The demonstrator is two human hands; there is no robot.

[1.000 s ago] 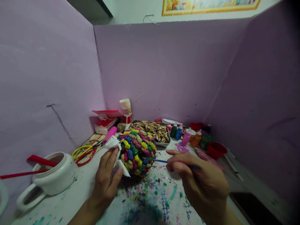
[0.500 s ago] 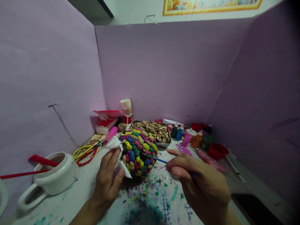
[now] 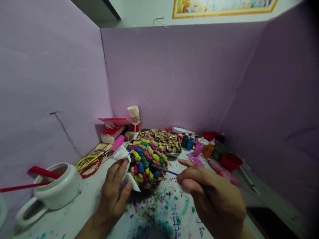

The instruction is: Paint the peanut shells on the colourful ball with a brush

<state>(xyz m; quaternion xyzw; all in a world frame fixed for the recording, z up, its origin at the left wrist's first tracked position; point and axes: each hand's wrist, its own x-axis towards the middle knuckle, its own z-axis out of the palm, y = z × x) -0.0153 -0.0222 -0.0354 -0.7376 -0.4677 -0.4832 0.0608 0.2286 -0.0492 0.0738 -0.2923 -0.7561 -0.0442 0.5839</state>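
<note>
A round object covered in painted peanut shells, in yellow, blue, green, pink and tan, sits in the middle of the table. My left hand presses a white tissue against its left side, with the fingers over the tissue and the thumb toward me. In my right hand is a thin blue paintbrush, pinched between thumb and fingers. The brush's tip reaches the right front of the shells, among dark gaps between them. Whether the bristles touch a shell or a gap I cannot tell.
Behind stands a metal tray of peanut shells. Paint bottles and a red cup are at right, a dark phone-like slab nearer. At left are a white mug, scissors, a tissue pack and stacked paper cups.
Both hands keep nearly the same places, tissue and brush still held. The brush tip sits slightly lower on the shells; the whole view has shifted a little.
</note>
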